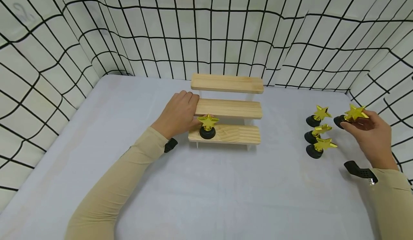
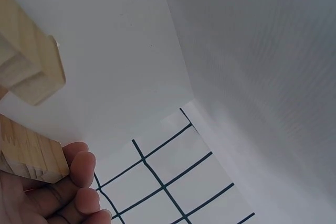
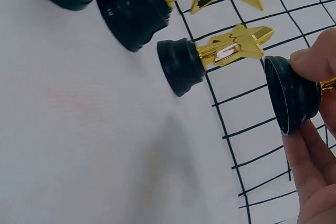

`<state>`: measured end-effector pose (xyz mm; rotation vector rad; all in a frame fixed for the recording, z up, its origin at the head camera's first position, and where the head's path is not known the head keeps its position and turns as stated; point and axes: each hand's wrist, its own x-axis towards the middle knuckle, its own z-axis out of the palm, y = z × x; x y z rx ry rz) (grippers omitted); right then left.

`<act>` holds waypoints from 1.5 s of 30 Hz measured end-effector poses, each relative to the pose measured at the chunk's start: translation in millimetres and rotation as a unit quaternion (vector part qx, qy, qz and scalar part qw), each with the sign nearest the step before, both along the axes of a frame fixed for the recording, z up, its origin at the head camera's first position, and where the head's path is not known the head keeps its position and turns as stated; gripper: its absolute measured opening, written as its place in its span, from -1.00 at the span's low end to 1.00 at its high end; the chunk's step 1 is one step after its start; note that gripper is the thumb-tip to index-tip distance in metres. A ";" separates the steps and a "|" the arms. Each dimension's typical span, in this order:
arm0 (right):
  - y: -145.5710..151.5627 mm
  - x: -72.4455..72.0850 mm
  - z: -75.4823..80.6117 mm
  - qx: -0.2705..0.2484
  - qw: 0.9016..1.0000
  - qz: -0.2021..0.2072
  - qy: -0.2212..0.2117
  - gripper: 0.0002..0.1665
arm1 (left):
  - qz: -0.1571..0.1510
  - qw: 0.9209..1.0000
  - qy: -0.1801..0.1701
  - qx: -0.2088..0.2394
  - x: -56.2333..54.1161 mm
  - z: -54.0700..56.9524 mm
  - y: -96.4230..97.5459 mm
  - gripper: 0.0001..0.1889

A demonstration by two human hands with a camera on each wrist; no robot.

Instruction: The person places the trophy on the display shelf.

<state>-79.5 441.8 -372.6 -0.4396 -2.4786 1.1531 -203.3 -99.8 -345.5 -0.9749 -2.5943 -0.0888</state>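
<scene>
My left hand (image 1: 181,113) grips the left end of the middle board of a three-step wooden display stand (image 1: 229,109); in the left wrist view its fingertips (image 2: 83,169) curl round the board's end (image 2: 44,153). A gold star trophy (image 1: 208,127) with a round black base stands on the lowest step, at its left end. At the right, my right hand (image 1: 374,136) pinches another star trophy (image 1: 355,113) near its base. In the right wrist view the hollow underside of that black base (image 3: 286,95) shows, raised off the table.
Three more star trophies stand close together left of my right hand: a back one (image 1: 317,116), a middle one (image 1: 317,133) and a front one (image 1: 321,148). A black wire grid (image 1: 211,39) surrounds the white-covered table (image 1: 222,193) at the back and sides.
</scene>
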 end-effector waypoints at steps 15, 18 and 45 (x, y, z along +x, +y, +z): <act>-16.6 -0.2 35.4 0.073 0.997 -0.010 0.014 -0.31 | -0.005 1.000 0.009 0.003 0.7 -1.0 -1.0 -0.37; -21.7 -0.4 41.7 0.066 0.997 0.002 0.029 -0.33 | -0.007 1.000 0.012 0.004 0.6 -1.0 -0.7 -0.35; -85.1 -10.0 59.4 0.011 0.977 0.168 0.127 -0.29 | -0.003 1.000 0.004 0.000 1.3 -1.0 -1.1 -0.30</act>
